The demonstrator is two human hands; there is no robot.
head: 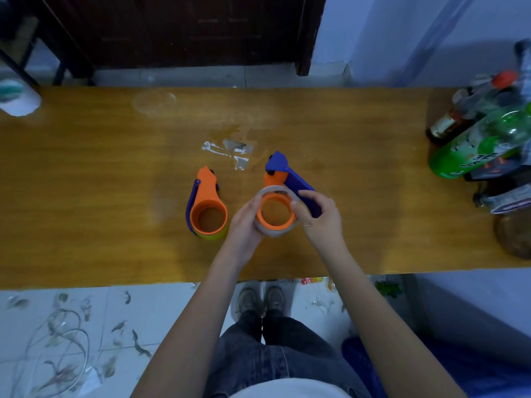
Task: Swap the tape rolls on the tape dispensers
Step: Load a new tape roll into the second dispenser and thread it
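Two orange-and-blue tape dispensers stand on the wooden table [86, 196]. The left dispenser [207, 205] carries a yellow tape roll [214, 235] around its orange core, only the roll's lower edge showing. The right dispenser [287, 182] has a clear tape roll [274, 232] around its orange core. My left hand [244, 222] grips the clear roll's left side. My right hand [319, 216] pinches its right side, next to the blue handle.
Torn tape scraps [230, 152] stick to the table behind the dispensers. Bottles, among them a green one [482, 150], crowd the right end. A white object [18, 100] sits at the far left edge. The near table edge is just above my shoes.
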